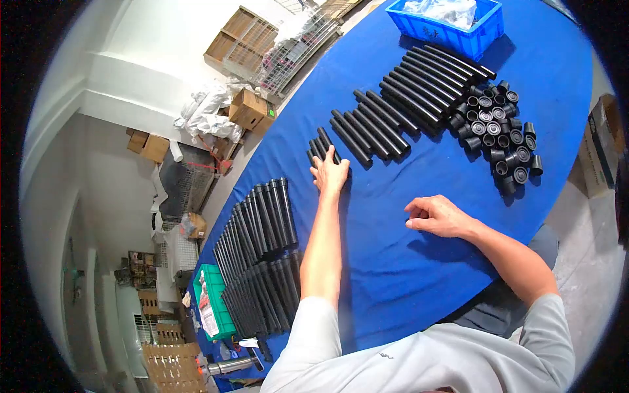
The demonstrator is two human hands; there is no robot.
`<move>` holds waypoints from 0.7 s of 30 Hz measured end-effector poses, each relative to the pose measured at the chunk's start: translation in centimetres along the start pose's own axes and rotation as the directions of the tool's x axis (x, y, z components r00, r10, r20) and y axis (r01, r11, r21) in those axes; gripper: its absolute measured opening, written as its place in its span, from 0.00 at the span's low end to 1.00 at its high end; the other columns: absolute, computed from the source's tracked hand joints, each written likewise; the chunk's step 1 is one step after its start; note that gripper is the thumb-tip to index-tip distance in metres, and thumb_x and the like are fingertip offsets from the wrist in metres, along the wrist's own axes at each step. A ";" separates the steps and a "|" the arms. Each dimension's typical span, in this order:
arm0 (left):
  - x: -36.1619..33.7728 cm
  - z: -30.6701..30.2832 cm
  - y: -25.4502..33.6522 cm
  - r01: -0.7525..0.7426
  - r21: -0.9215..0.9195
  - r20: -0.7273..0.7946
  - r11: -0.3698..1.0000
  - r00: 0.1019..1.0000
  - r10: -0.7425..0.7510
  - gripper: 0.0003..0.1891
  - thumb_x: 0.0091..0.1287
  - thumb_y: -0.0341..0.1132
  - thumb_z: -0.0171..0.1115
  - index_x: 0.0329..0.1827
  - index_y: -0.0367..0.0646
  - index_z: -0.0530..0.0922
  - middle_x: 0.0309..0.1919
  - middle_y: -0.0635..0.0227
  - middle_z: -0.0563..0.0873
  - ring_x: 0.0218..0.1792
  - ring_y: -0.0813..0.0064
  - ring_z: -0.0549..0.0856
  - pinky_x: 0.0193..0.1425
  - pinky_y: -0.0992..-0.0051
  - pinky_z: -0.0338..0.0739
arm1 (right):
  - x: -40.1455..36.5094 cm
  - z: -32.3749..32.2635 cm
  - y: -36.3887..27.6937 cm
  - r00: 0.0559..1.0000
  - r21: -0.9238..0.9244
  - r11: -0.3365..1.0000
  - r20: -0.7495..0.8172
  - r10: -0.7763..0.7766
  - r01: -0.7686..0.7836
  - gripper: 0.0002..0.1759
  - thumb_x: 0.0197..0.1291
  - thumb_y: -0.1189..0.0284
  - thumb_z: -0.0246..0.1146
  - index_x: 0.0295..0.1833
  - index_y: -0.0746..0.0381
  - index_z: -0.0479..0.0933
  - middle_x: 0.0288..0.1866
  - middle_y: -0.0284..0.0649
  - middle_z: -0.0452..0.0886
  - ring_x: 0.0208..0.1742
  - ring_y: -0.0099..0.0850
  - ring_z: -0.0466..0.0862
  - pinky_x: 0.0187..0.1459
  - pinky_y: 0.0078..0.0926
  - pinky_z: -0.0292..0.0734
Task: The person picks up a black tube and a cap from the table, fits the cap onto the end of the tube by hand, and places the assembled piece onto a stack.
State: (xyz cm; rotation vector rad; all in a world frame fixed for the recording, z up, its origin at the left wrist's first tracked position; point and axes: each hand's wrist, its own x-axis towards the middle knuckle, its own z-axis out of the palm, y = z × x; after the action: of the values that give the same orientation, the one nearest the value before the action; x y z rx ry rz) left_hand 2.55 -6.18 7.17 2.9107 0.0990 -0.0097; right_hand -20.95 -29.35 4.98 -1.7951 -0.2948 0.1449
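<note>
Our left hand (331,173) is spread wide over a few short black tubes (322,139), fingers touching them; we cannot tell if it grips. Our right hand (442,216) is half curled over the blue cloth (386,275), a narrow gap between thumb and fingers, nothing visible in it. From our left hand, more loose tubes (419,85) lie side by side in stepped groups, running from 1 to 2 o'clock. The caps (517,137) sit heaped at 1 o'clock from our right hand, with a blue crate (458,42) at 12. Back from our left hand, toward 7 and 8, lie two rows of capped tubes (282,209), beside a green crate (226,321).
</note>
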 end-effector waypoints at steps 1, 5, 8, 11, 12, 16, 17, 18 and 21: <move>-1.2 -0.1 -0.3 -0.014 0.003 0.003 1.000 1.000 0.014 0.39 0.58 0.50 0.63 0.79 0.70 0.68 0.83 0.48 0.56 0.80 0.37 0.58 0.77 0.39 0.62 | 0.0 0.0 0.1 1.000 0.001 1.000 -0.005 -0.003 0.003 0.22 0.66 0.63 0.70 0.57 0.68 0.80 0.44 0.47 0.89 0.45 0.35 0.89 0.48 0.34 0.83; -6.9 -0.8 -0.9 -0.028 -0.007 0.046 1.000 0.999 0.029 0.40 0.61 0.52 0.61 0.81 0.67 0.66 0.83 0.45 0.54 0.81 0.35 0.54 0.77 0.38 0.59 | -0.1 0.1 -0.1 0.999 -0.008 1.000 -0.046 -0.003 0.003 0.22 0.66 0.64 0.70 0.57 0.69 0.80 0.44 0.47 0.89 0.44 0.34 0.89 0.48 0.33 0.83; -11.8 -0.6 -1.7 -0.088 0.010 0.039 0.996 0.995 0.087 0.39 0.62 0.52 0.61 0.81 0.66 0.67 0.82 0.44 0.56 0.80 0.34 0.55 0.76 0.37 0.61 | -0.1 0.1 -0.3 0.996 0.091 0.995 -0.069 0.049 -0.042 0.24 0.65 0.61 0.70 0.56 0.70 0.81 0.42 0.49 0.89 0.42 0.37 0.89 0.45 0.36 0.83; -17.7 -0.2 -2.6 -0.184 0.028 0.004 0.983 0.983 0.184 0.38 0.63 0.52 0.64 0.80 0.64 0.68 0.80 0.40 0.58 0.79 0.32 0.58 0.72 0.35 0.65 | -0.1 -0.4 -0.4 0.990 0.173 0.983 -0.116 0.085 -0.064 0.22 0.66 0.63 0.70 0.56 0.69 0.81 0.40 0.43 0.88 0.39 0.28 0.87 0.40 0.30 0.83; -20.7 0.2 -2.8 -0.207 0.032 0.008 0.978 0.978 0.207 0.38 0.63 0.52 0.65 0.80 0.64 0.68 0.80 0.40 0.59 0.78 0.31 0.58 0.72 0.35 0.66 | -0.3 -0.7 -0.5 0.983 0.210 0.973 -0.136 0.120 -0.090 0.22 0.66 0.63 0.70 0.56 0.69 0.81 0.39 0.42 0.88 0.39 0.26 0.86 0.38 0.28 0.83; -26.2 0.6 -1.1 -0.298 0.026 -0.021 0.954 0.954 0.299 0.37 0.63 0.51 0.67 0.78 0.64 0.70 0.79 0.39 0.60 0.77 0.29 0.59 0.69 0.35 0.68 | 0.1 -1.0 -0.6 0.971 0.292 0.951 -0.175 0.162 -0.106 0.21 0.67 0.64 0.69 0.58 0.69 0.80 0.40 0.38 0.87 0.37 0.21 0.84 0.33 0.22 0.81; -26.5 1.0 -0.7 -0.337 0.017 -0.044 0.941 0.940 0.338 0.37 0.63 0.51 0.68 0.78 0.63 0.71 0.79 0.39 0.62 0.77 0.28 0.60 0.68 0.35 0.68 | 0.1 -1.0 -0.5 0.970 0.301 0.948 -0.180 0.164 -0.105 0.22 0.68 0.64 0.69 0.58 0.69 0.80 0.41 0.38 0.87 0.37 0.21 0.84 0.33 0.22 0.81; -26.7 1.3 -0.1 -0.355 0.011 -0.038 0.935 0.934 0.356 0.37 0.62 0.51 0.68 0.78 0.63 0.71 0.79 0.40 0.61 0.77 0.29 0.59 0.68 0.35 0.68 | 0.1 -0.9 -0.4 0.966 0.262 0.959 -0.198 0.164 -0.109 0.23 0.68 0.63 0.69 0.59 0.70 0.80 0.42 0.44 0.88 0.39 0.28 0.87 0.37 0.28 0.83; -26.6 2.0 2.1 -0.374 0.019 -0.053 0.927 0.926 0.374 0.37 0.63 0.50 0.68 0.78 0.63 0.70 0.80 0.38 0.59 0.77 0.29 0.59 0.67 0.34 0.68 | 0.2 -0.4 1.2 0.951 -0.094 0.991 -0.286 -0.118 0.095 0.25 0.68 0.62 0.68 0.60 0.72 0.79 0.44 0.51 0.88 0.43 0.39 0.89 0.45 0.36 0.84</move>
State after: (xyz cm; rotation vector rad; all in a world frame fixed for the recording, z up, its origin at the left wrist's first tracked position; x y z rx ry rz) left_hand -23.84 -10.43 6.05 2.8877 -0.4503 0.1353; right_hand -20.48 -29.94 3.88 -1.8449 -0.1870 -0.2107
